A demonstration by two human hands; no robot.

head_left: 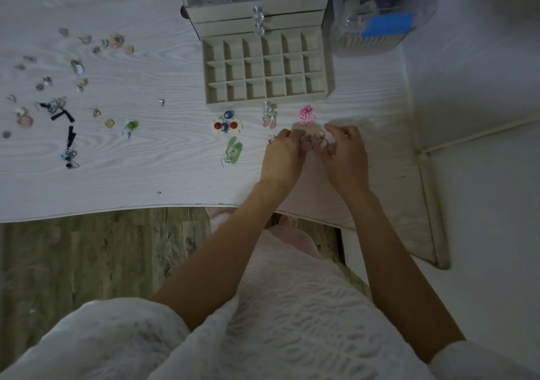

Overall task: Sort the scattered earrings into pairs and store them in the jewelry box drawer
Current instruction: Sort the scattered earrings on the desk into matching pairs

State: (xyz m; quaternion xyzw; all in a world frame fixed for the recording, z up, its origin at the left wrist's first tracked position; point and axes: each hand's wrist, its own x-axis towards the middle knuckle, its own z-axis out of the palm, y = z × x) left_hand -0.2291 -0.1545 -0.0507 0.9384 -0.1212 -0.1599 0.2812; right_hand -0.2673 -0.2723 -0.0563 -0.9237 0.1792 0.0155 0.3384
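We see both hands close together over the white wood-grain table, near its front edge. The left hand and the right hand have their fingers curled inward around pale, translucent hoop-like earrings between them; it looks like two pieces, but blur stops us counting for sure. Each hand seems to pinch one.

Just beyond the hands lie three small groups in a row: a pink flower-shaped pair on the right, a clear pale dangly pair in the middle, and a cluster of white flowers with red and blue beads to the left. Nearer than that cluster lies a green leaf-shaped pair.

Farther back sits the grey fabric jewelry box with its bottom drawer pulled out; we count eighteen compartments, three rows of six, none holding anything we can make out. Two clear round knobs show on the drawers above it.

Far left, loose earrings are scattered, roughly two dozen, too small to count exactly; black strip-shaped ones stand out. One tiny stud lies alone mid-table. A clear plastic container with blue parts stands right of the box.
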